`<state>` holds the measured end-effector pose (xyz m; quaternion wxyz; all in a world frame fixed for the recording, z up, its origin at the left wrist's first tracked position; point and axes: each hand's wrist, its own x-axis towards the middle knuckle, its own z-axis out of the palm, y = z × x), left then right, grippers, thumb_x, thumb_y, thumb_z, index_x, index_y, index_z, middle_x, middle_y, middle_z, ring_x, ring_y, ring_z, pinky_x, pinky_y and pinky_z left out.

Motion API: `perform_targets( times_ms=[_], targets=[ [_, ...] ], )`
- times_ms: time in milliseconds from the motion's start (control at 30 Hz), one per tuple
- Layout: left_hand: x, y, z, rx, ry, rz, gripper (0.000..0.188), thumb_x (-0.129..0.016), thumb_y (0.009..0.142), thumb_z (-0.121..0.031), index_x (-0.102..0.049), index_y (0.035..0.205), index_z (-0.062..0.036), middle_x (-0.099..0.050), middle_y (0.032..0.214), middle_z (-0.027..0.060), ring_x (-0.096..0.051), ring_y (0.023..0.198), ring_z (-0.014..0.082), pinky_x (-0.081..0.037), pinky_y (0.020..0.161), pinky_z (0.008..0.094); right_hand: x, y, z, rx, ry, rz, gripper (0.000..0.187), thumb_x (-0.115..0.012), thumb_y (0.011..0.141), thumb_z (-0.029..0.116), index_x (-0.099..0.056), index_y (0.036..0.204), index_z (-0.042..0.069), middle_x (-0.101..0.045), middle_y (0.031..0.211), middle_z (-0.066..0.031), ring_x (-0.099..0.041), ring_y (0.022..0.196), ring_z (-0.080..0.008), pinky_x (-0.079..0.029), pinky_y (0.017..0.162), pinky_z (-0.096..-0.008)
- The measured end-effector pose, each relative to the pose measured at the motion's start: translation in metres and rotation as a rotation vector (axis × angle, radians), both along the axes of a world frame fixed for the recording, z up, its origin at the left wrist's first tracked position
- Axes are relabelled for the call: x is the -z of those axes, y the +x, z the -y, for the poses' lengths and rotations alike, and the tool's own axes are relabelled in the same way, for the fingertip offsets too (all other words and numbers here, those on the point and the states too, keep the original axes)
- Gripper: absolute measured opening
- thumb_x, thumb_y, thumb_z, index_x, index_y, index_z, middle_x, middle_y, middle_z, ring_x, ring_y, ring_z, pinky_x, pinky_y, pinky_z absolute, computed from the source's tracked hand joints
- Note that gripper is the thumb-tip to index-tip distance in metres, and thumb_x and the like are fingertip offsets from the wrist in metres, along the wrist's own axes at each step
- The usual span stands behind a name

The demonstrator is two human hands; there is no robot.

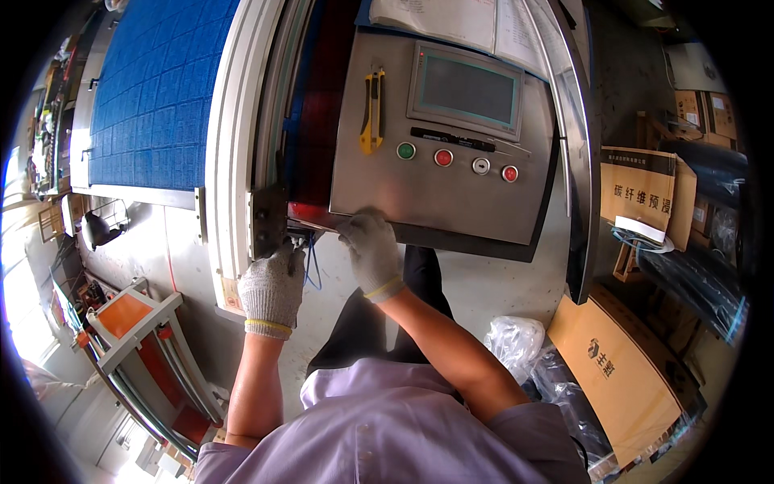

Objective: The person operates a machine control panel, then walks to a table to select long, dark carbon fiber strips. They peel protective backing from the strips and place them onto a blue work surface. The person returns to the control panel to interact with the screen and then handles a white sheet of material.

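My left hand (272, 292), in a grey knit glove with a yellow cuff, is closed at the lower end of a white machine rail (231, 161). Its fingertips are just under a dark metal block (268, 222), and what they grip is hidden. My right hand (372, 256), gloved the same way, is by the lower left corner of a steel control panel (387, 202). The fingers there are bent and pressed together, slightly blurred, beside a glossy red strip (310, 213). Whatever is in them does not show. Between the hands hangs a thin blue tube (313, 274).
A yellow utility knife (372, 113) and a black pen-like tool (451, 139) lie on the panel near a screen (468, 90) and several buttons. Open papers (451, 20) rest above. Blue gridded bed (161, 89) at left; cardboard boxes (617, 375) and plastic wrap (514, 343) at right.
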<state>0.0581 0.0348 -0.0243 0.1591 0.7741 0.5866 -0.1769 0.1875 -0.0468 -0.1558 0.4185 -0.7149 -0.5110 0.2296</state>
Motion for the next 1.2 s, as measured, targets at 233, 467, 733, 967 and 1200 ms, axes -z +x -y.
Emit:
perform_targets(
  times_ms=[233,467,733,967,1200],
  targets=[
    [-0.001,0.002,0.0,-0.008,-0.001,0.02,0.028,-0.06,0.093,-0.033,-0.075,0.1,-0.0092,-0.07,0.083,0.0206,-0.067,0.077,0.0412,-0.053,0.07,0.0502,0.006,-0.004,0.001,-0.04,-0.178,-0.126,0.012,-0.061,0.09,0.011,-0.067,0.099,0.008,-0.066,0.095,-0.0141,-0.063,0.089,-0.0354,-0.049,0.078,-0.046],
    [0.001,0.001,0.001,-0.008,0.031,-0.003,0.028,-0.06,0.093,-0.032,-0.074,0.098,-0.0092,-0.069,0.081,0.022,-0.067,0.076,0.042,-0.053,0.07,0.0509,-0.006,0.009,-0.012,0.059,-0.201,-0.327,0.009,-0.063,0.09,0.013,-0.068,0.092,0.007,-0.067,0.097,-0.0141,-0.064,0.09,-0.0355,-0.05,0.075,-0.0469],
    [0.004,-0.002,0.002,0.054,0.106,0.026,0.025,-0.059,0.094,-0.033,-0.074,0.096,-0.0127,-0.067,0.07,0.0194,-0.067,0.065,0.0388,-0.054,0.061,0.0495,-0.012,0.019,-0.033,0.196,0.017,-0.037,0.017,-0.07,0.078,0.004,-0.071,0.094,0.01,-0.064,0.102,-0.0073,-0.059,0.097,-0.0337,-0.048,0.085,-0.0445],
    [0.005,-0.004,0.002,0.037,0.087,0.04,0.025,-0.059,0.094,-0.033,-0.073,0.095,-0.0125,-0.068,0.071,0.0189,-0.068,0.065,0.0385,-0.054,0.061,0.0493,-0.006,0.017,-0.036,0.171,0.07,-0.022,0.02,-0.067,0.076,0.004,-0.071,0.095,0.01,-0.064,0.102,-0.0121,-0.059,0.097,-0.0362,-0.046,0.086,-0.0468],
    [0.005,-0.005,0.0,0.034,0.069,0.068,0.024,-0.058,0.094,-0.032,-0.071,0.092,-0.012,-0.068,0.072,0.0187,-0.068,0.067,0.0386,-0.054,0.062,0.049,-0.001,0.019,-0.036,0.111,0.013,0.178,0.017,-0.067,0.078,0.004,-0.069,0.092,0.012,-0.062,0.102,-0.0048,-0.059,0.094,-0.0306,-0.046,0.083,-0.0439]
  ],
)
